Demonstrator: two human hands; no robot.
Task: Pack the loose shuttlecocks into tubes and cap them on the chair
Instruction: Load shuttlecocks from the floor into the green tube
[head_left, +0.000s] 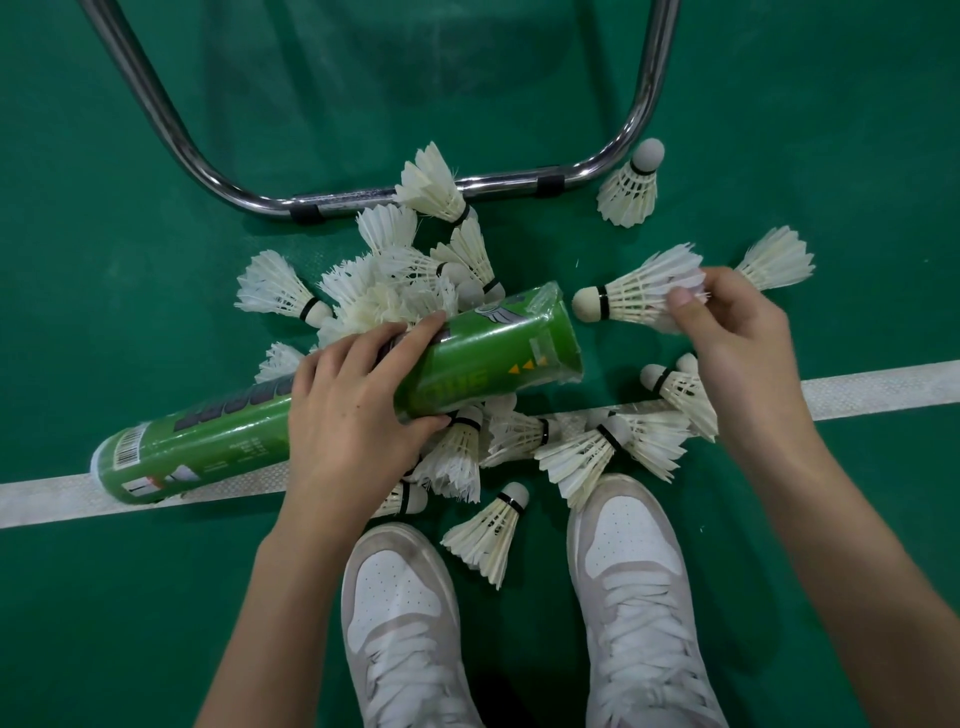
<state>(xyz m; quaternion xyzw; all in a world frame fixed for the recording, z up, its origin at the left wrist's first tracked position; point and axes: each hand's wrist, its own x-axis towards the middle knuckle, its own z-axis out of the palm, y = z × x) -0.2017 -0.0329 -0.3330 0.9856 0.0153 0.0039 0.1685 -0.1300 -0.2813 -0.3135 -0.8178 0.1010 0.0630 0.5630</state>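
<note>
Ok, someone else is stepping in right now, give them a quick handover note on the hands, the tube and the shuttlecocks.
Left hand: grips the green tube round its middle, held slanted above the floor, open end toward the right hand.
Right hand: pinches one shuttlecock by its feathers, cork pointing at the tube's mouth, not yet inside.
Loose shuttlecocks: many lie in a heap on the green floor by the chair frame and around the shoes.
Done: cannot tell how many are in the tube.
Left: insert this one, pack the rest, cap. No cap in view.
</note>
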